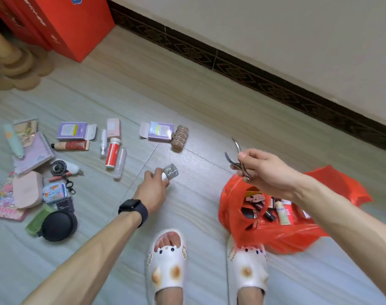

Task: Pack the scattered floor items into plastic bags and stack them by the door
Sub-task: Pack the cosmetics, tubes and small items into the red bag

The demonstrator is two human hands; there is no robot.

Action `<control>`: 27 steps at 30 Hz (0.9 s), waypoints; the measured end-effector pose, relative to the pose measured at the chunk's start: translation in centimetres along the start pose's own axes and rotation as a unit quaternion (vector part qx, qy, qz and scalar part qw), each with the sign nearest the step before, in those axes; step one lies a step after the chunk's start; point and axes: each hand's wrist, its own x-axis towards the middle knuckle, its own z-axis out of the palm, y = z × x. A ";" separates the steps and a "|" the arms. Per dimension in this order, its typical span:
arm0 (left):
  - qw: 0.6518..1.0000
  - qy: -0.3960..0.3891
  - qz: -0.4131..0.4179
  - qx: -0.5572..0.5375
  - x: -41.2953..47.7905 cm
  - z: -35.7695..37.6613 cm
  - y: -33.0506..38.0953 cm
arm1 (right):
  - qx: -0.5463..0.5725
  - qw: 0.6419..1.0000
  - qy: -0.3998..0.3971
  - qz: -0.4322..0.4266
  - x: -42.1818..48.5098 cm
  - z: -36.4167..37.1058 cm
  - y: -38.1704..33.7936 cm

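My right hand (262,170) pinches a pair of metal nippers (238,159) in the air just above the open red plastic bag (264,230), which lies on the floor and holds several small bottles and tubes. My left hand (153,186), with a black watch on the wrist, is low at the floor and its fingers grip a small clear cube-shaped box (171,171). Loose items lie scattered to the left: a red and white tube (112,153), two purple boxes (72,130) (160,130), a brown woven pouch (180,136) and a round black case (58,225).
Red cartons (62,23) and a carved wooden furniture leg (9,56) stand at the back left. A dark patterned skirting board (253,71) runs along the wall. My two feet in white slippers (165,265) stand at the bottom centre, next to the bag.
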 end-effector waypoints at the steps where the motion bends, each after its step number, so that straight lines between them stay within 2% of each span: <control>1: 0.999 -0.007 0.037 0.001 -0.1 -0.7 2.2 | 0.022 0.999 0.022 -0.011 -1.4 -1.8 0.3; 5: 0.979 0.005 0.205 0.005 -1.3 -3.0 12.7 | 0.116 0.978 0.159 -0.062 -6.4 -8.6 2.3; 9: 0.922 -0.008 0.374 0.104 -3.5 -2.6 24.0 | 0.140 0.954 0.263 -0.041 -7.9 -13.4 5.4; 11: 0.898 -0.032 0.414 0.144 -4.4 -0.8 27.8 | 0.136 0.944 0.298 -0.025 -7.4 -14.8 6.8; 13: 0.897 -0.067 0.412 0.146 -4.7 2.5 29.9 | 0.143 0.933 0.329 -0.022 -6.6 -15.9 7.8; 15: 0.917 -0.106 0.369 0.108 -4.4 6.4 30.3 | 0.133 0.924 0.358 -0.023 -5.8 -17.0 8.9; 18: 0.941 -0.178 0.287 0.016 -3.7 11.1 28.9 | 0.090 0.921 0.379 -0.009 -5.0 -18.6 10.7; 21: 0.947 -0.195 0.255 -0.026 -3.2 13.3 26.1 | 0.030 0.925 0.379 0.008 -4.2 -19.1 12.2; 24: 0.946 -0.194 0.259 0.009 -2.8 13.3 23.9 | -0.010 0.931 0.363 0.026 -3.4 -18.3 13.2; 27: 0.921 -0.189 0.319 0.119 -2.2 11.9 23.1 | -0.096 0.936 0.334 0.053 -2.7 -17.0 14.1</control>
